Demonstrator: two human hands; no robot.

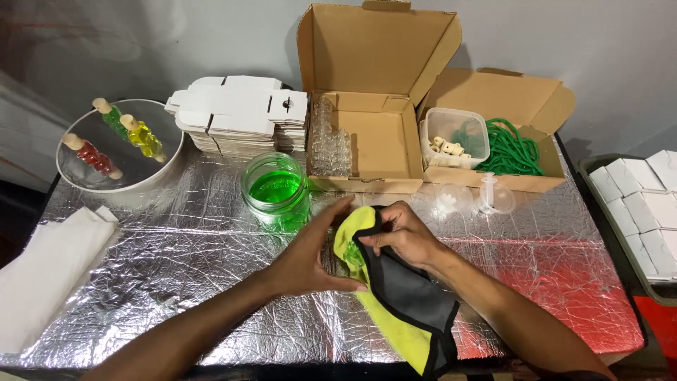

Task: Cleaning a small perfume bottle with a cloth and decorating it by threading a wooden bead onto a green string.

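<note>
Item: cloth (395, 296), yellow on one face, dark grey on the other, black-edged. It was held between both hands above the foil-covered table (176, 282), its free end hanging towards the near edge. A small green object (354, 255), seemingly a little bottle, was wrapped in its upper fold; the kind could not be told for certain.

Grip: the left hand (310, 257) was cupped around the wrapped part from outside; the right hand (403, 236) was closed on the dark upper edge, fingers pinching the fold.

Handling, as judged: the cloth was soft, light and limp, best taken at an edge or corner. The wrapped object was probably glass, wet and slippery, so fragile, and best held around its body through the fabric.

Beyond the grip: a jar (276, 190) of green liquid.
</note>
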